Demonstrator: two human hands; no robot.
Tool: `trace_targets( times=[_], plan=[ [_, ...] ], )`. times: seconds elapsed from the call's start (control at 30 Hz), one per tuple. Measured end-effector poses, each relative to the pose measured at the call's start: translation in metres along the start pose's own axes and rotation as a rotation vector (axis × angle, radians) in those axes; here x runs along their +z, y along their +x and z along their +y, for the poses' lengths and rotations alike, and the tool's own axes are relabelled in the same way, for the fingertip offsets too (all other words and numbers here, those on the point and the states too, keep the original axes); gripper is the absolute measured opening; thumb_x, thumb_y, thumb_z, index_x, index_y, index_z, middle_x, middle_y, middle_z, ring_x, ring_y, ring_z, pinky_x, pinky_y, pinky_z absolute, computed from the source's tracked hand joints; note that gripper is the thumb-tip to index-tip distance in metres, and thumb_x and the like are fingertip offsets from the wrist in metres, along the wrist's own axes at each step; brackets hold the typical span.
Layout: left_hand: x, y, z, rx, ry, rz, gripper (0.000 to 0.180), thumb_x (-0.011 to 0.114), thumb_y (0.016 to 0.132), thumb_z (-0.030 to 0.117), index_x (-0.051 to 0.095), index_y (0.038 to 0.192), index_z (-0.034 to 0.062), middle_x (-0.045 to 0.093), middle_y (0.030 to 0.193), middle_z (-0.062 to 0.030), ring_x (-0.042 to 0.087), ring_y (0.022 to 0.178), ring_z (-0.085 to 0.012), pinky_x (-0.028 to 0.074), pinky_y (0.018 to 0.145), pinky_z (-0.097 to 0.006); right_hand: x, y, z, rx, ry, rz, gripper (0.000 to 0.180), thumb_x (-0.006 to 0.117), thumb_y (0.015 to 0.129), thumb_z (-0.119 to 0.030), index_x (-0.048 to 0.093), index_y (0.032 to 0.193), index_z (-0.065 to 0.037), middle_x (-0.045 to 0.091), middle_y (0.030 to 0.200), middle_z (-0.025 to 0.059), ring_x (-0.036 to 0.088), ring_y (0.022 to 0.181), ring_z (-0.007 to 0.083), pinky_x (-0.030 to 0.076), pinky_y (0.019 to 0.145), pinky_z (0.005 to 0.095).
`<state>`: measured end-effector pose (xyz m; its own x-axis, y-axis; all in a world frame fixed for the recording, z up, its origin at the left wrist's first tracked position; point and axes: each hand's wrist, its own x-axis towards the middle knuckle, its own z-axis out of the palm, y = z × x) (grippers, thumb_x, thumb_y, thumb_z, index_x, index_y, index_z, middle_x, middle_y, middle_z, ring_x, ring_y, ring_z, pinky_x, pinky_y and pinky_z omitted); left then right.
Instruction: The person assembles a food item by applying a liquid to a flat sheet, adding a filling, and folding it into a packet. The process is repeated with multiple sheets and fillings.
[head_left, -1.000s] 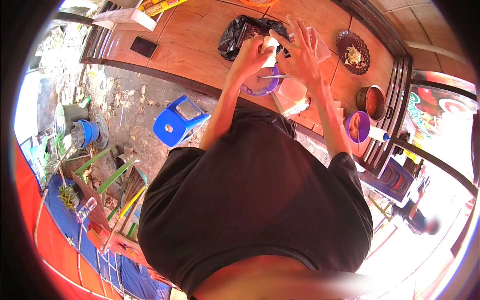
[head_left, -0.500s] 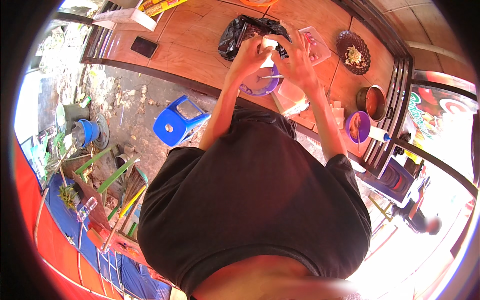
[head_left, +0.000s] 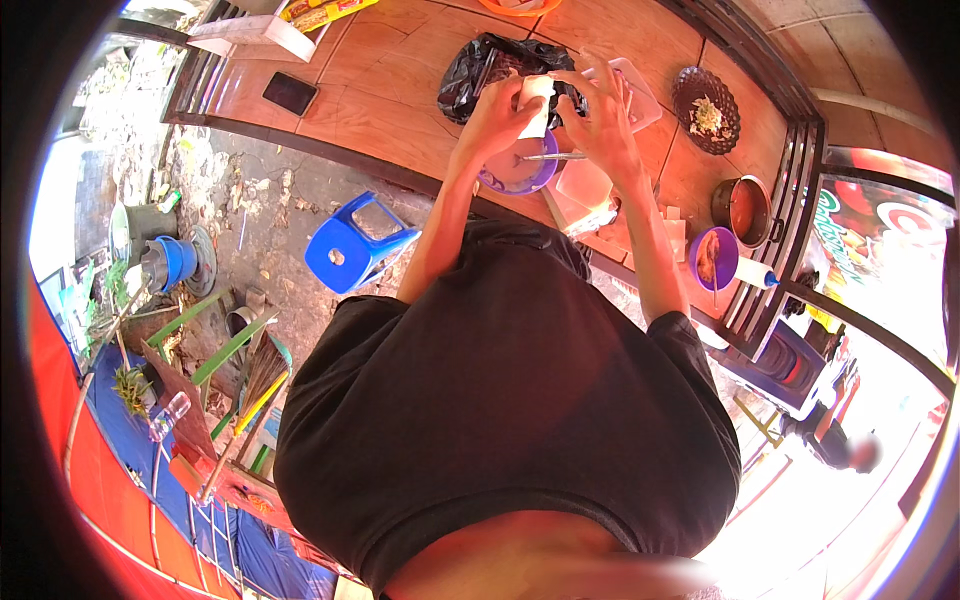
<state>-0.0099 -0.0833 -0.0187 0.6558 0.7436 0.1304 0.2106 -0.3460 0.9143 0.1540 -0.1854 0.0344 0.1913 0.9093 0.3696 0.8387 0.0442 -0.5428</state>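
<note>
My left hand [head_left: 492,118] is closed on a soft-looking white piece [head_left: 536,104], perhaps a wrapper or a slice; its kind is not clear. Beside it my right hand [head_left: 606,130] has its fingers spread, the index fingertip close to the piece's top edge and the thumb apart from it. Below the piece stands a purple bowl [head_left: 520,178] of pale liquid, with a metal utensil [head_left: 553,156] lying across its rim. Behind my hands lies a black plastic bag [head_left: 458,90]. A clear tub [head_left: 640,100] with pinkish contents is partly hidden by my right hand.
On the tiled wooden-coloured table are a dark plate [head_left: 688,95] with shredded food, a pot [head_left: 742,208], a second purple bowl [head_left: 706,262], a white bottle [head_left: 755,272] and a phone [head_left: 290,93]. A blue stool [head_left: 340,255] stands left. Another person [head_left: 830,440] is far right.
My right hand's thumb and fingers have drawn back to the right from the white piece. The piece now stands more upright in my left hand.
</note>
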Motion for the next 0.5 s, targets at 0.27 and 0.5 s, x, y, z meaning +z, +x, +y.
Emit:
trace_targets(
  times=[0.27,0.5],
  plan=[
    [0.003,0.001,0.006,0.048,-0.072,0.052,0.028,0.075,0.092,0.017,0.058,0.084,-0.0039,0.058,0.067,-0.0171,0.058,0.059,-0.0288,0.044,0.057,-0.041,0.009,-0.002,-0.019,-0.092,-0.008,0.026,0.043,0.07,0.087,-0.02,0.074,0.13,-0.017,0.048,0.154,0.0217,0.044,0.141,0.0422,0.029,0.119,0.0558],
    [-0.003,0.0,-0.002,-0.046,-0.038,0.017,0.022,0.073,0.093,0.015,0.063,0.09,-0.0037,0.061,0.07,-0.0126,0.06,0.061,-0.021,0.045,0.058,-0.038,0.005,-0.003,-0.015,-0.161,0.064,-0.06,0.045,0.07,0.089,-0.02,0.071,0.134,-0.015,0.047,0.155,0.0215,0.04,0.145,0.0442,0.031,0.121,0.0563]
  ],
)
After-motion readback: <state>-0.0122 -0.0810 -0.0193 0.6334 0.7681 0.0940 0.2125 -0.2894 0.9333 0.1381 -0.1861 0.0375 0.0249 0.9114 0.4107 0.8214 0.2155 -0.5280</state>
